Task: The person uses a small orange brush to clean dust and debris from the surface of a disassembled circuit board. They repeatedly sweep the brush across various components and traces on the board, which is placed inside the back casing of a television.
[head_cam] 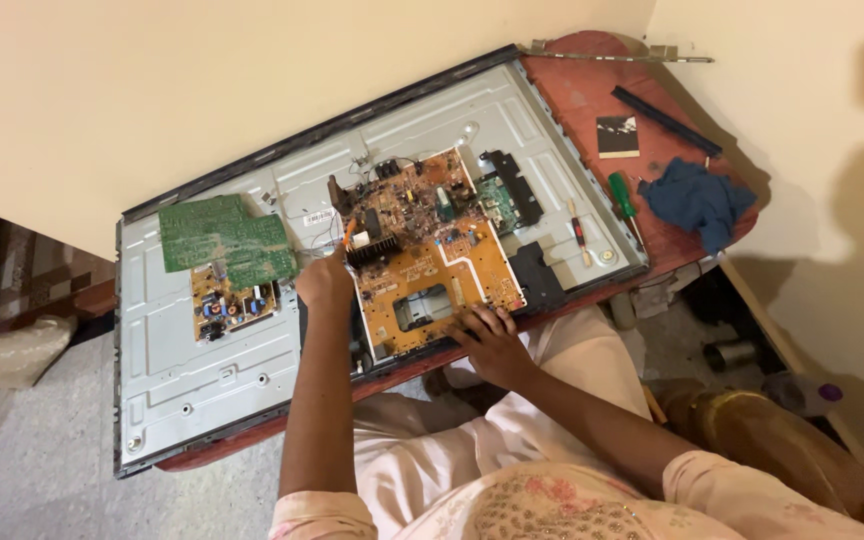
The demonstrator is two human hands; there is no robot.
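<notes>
A large orange-brown circuit board (pixel 422 250) lies on the grey metal back panel (pixel 202 350) of an opened flat screen. My left hand (pixel 324 280) grips the board's left edge, beside a black finned heat sink (pixel 372 252). My right hand (pixel 492 340) rests with spread fingers on the board's near right corner, at the panel's front edge. A green circuit board (pixel 224 238) lies loose on the panel to the left, partly over a smaller orange board (pixel 232 305).
The panel lies on a red-brown table (pixel 592 90) set in a wall corner. A small red-handled tool (pixel 578 232) lies on the panel; on the table are a green-handled screwdriver (pixel 622 195), a blue cloth (pixel 697 200), a black strip (pixel 664 120) and a dark square card (pixel 617 136).
</notes>
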